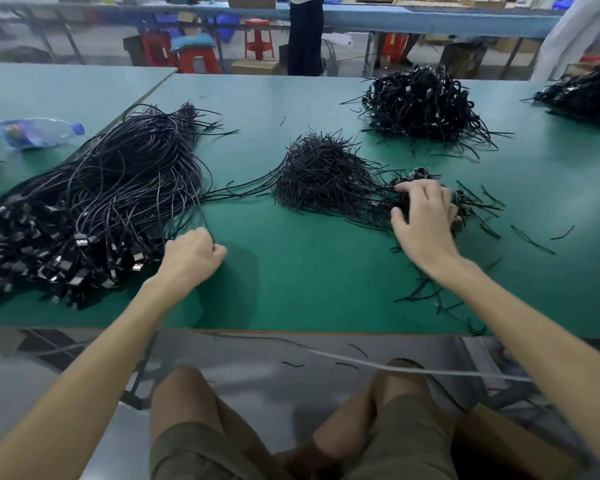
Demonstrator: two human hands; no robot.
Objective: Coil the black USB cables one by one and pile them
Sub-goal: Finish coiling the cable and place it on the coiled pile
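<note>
Cables, black USB ones and uncoiled, lie in a large bundle [101, 188] on the left of the green table [309, 278], plugs toward the near edge. The left hand [191, 252] is beside the bundle, thumb and curled fingers pinching a single cable [205, 221] that leads back into it. The right hand [425, 220] rests with fingers spread on a small pile of coiled cables [465, 206]. Between the hands sits a heap of short black ties [323, 174]. A bigger coiled pile [423, 102] lies farther back, and a plastic bottle [35, 131] lies at far left.
</note>
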